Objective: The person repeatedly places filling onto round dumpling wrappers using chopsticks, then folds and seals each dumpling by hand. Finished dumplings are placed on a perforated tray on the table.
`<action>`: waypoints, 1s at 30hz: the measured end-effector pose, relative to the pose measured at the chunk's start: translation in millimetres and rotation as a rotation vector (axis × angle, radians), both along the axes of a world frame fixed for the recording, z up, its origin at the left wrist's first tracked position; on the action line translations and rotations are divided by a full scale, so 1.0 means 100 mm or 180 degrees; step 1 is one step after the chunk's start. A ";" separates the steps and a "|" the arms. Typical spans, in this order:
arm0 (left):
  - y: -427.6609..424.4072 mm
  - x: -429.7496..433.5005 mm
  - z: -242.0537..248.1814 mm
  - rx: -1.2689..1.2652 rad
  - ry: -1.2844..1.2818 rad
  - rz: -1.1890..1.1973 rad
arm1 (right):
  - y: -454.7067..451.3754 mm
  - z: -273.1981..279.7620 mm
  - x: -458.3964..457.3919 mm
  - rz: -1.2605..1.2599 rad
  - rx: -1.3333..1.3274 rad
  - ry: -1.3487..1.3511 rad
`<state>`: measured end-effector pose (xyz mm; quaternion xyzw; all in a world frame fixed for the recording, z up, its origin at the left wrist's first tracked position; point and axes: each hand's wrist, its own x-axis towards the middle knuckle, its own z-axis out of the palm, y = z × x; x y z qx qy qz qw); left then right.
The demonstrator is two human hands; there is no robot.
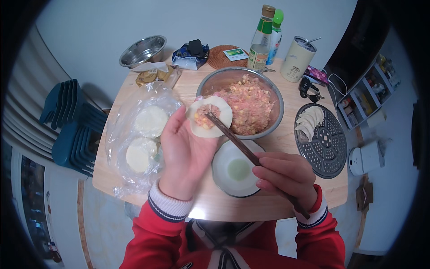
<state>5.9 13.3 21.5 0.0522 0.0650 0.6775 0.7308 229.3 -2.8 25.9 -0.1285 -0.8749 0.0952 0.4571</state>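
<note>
On the palm and fingers of my left hand [188, 148] lies a round dumpling wrapper [225, 123]. A lump of minced meat filling with corn [202, 118] sits at the wrapper's middle. My right hand [289, 171] grips dark wooden chopsticks [240, 145], whose tips touch the filling. Just beyond is a steel bowl [281, 117] with a large mass of pink meat and corn filling [252, 104]. Below my hands stands a shallow dish with a wavy rim [223, 181], pale green at its centre. Two stacks of wrappers [142, 154] lie in clear plastic bags [117, 161] at the left.
Folded dumplings [309, 121] lie on a perforated grey steamer tray [331, 158] at the table's right edge. Along the back stand a steel basin [142, 53], a glass bottle [260, 43], a spray can [274, 40] and a cream tumbler [297, 60]. Keys [309, 89] lie near the tumbler.
</note>
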 end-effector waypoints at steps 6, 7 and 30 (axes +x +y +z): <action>0.02 0.00 -0.04 0.0126 -0.0018 0.0139 | 0.00 0.05 0.20 -0.0212 -0.0278 -0.0058; 0.03 0.00 -0.04 0.0183 -0.0041 0.0138 | 0.02 0.01 0.21 -0.0317 -0.0240 0.0228; 0.01 0.10 -0.07 0.0336 0.0203 0.0049 | 0.20 -0.17 0.09 -0.0562 -0.4123 0.2913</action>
